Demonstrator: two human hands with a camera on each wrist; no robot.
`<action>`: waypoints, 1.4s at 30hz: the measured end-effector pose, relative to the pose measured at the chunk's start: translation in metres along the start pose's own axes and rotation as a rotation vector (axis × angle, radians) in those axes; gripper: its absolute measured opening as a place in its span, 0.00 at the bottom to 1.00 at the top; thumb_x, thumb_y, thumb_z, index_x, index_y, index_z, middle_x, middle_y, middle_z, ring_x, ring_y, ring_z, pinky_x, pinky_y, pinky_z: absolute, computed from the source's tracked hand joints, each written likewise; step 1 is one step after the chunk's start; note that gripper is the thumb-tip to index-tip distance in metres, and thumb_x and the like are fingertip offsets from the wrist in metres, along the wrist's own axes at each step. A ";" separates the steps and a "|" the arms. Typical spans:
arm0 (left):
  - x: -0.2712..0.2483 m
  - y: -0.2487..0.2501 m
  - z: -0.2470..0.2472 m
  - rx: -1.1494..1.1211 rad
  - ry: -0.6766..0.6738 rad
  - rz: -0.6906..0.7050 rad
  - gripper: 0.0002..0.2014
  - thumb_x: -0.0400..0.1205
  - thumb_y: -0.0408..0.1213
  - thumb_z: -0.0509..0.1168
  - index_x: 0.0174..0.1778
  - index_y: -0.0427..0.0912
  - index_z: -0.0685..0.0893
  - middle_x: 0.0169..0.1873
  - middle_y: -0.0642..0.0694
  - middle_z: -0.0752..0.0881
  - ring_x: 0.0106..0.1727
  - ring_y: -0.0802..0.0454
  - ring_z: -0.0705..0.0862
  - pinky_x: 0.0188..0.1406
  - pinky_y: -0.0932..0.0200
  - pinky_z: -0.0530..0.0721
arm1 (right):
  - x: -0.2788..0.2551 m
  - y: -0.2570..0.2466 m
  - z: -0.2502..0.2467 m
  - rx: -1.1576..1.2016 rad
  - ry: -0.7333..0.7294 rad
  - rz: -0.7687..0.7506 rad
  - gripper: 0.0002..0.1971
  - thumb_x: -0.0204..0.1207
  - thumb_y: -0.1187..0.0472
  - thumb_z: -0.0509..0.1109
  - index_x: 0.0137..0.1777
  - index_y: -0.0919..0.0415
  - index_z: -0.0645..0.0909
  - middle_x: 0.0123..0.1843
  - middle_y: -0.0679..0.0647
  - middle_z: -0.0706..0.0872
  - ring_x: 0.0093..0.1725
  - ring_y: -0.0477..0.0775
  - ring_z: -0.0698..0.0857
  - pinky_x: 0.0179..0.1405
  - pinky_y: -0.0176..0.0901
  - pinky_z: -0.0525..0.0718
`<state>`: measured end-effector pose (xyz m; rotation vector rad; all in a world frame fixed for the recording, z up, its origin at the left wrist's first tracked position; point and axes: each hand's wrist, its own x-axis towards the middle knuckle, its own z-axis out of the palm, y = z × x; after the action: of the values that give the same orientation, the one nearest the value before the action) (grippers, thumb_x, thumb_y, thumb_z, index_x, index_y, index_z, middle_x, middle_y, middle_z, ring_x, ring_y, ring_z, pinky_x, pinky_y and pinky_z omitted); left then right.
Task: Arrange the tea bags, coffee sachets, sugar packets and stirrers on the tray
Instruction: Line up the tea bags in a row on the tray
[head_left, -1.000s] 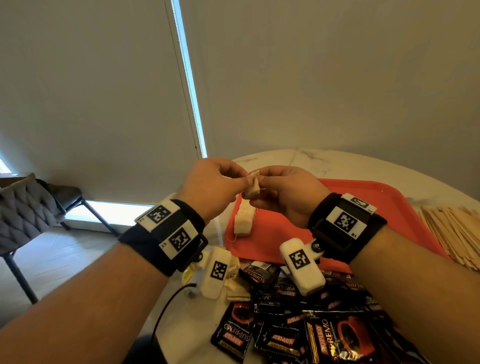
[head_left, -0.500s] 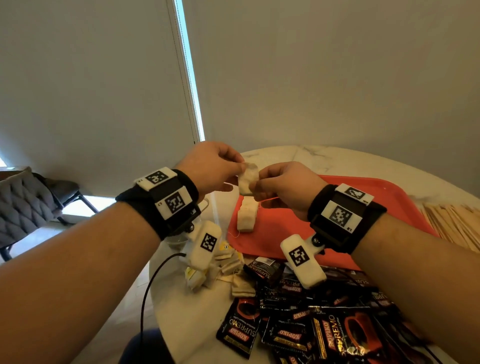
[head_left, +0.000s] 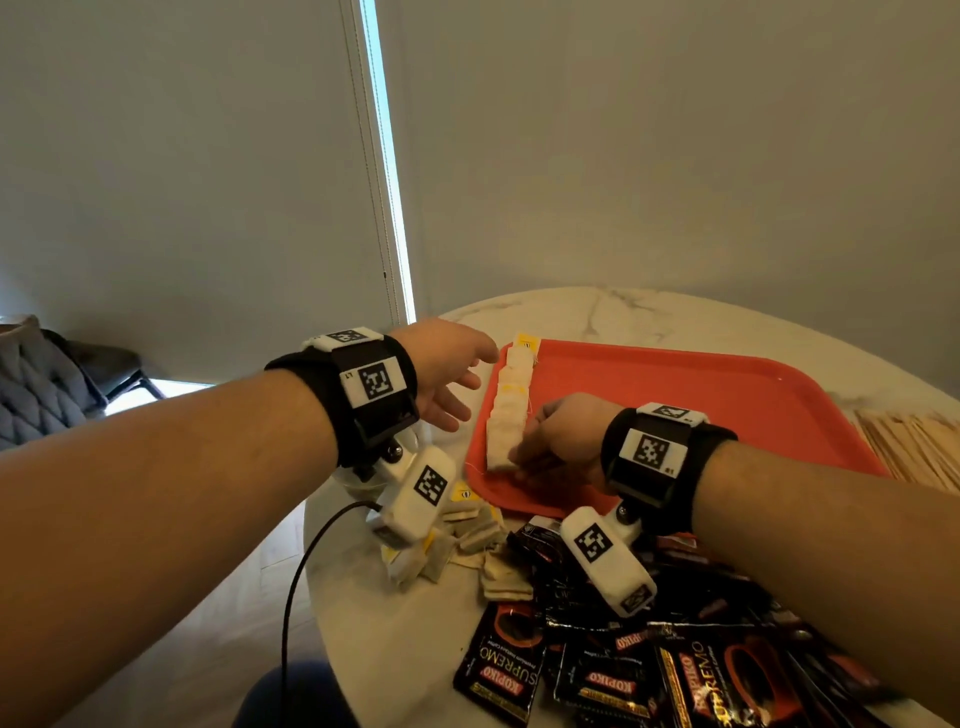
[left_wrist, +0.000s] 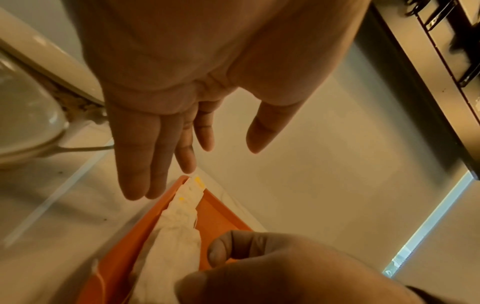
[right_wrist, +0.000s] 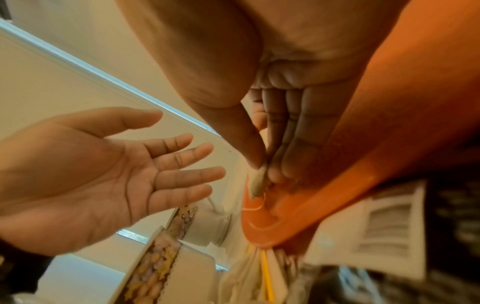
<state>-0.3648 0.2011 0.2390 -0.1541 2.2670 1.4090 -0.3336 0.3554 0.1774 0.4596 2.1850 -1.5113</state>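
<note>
the right hand (head_left: 558, 441) pinches a tea bag (head_left: 500, 457) onto the tray (head_left: 727, 395); the left hand (head_left: 447, 371) hangs with fingers spread; the bag looks light, soft, tearable, best held by its paper edges.

Your right hand (head_left: 556, 441) hides its fingertips behind the tea bag row (head_left: 506, 415); the stirrers (head_left: 914, 447) run off the right edge; the coffee sachets (right_wrist: 389, 226) blur.

Row of pale paper tea bags (head_left: 506, 410) with yellow tags, overlapping along the left edge of a red plastic tray (head_left: 701, 395) on the table. More tea bags (head_left: 467, 540) heaped loose just off the tray's near left corner, beside scattered black coffee sachets (head_left: 613, 670). Light wooden stirrers (head_left: 909, 441) lying right of the tray.
</note>
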 end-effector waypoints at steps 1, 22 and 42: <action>0.001 0.000 0.001 0.012 -0.008 -0.009 0.28 0.90 0.44 0.66 0.85 0.40 0.71 0.74 0.37 0.82 0.66 0.27 0.86 0.68 0.34 0.86 | 0.001 0.000 0.001 -0.009 -0.015 0.019 0.03 0.78 0.73 0.76 0.46 0.68 0.85 0.49 0.67 0.93 0.54 0.67 0.93 0.62 0.61 0.89; 0.023 0.001 0.024 0.113 -0.022 -0.017 0.31 0.88 0.50 0.68 0.85 0.41 0.71 0.72 0.37 0.83 0.62 0.27 0.88 0.69 0.31 0.85 | -0.001 0.001 -0.006 0.022 -0.032 0.052 0.14 0.89 0.69 0.60 0.45 0.73 0.83 0.56 0.73 0.90 0.58 0.72 0.89 0.69 0.63 0.84; 0.047 0.019 0.033 0.095 0.052 0.002 0.31 0.89 0.55 0.64 0.82 0.38 0.73 0.70 0.36 0.82 0.66 0.34 0.85 0.64 0.38 0.81 | 0.030 -0.014 -0.026 0.266 0.127 0.034 0.08 0.88 0.71 0.59 0.60 0.74 0.77 0.67 0.71 0.86 0.66 0.69 0.87 0.68 0.57 0.85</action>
<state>-0.4023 0.2459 0.2220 -0.1598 2.3721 1.3091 -0.3700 0.3755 0.1807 0.6923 2.0635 -1.8080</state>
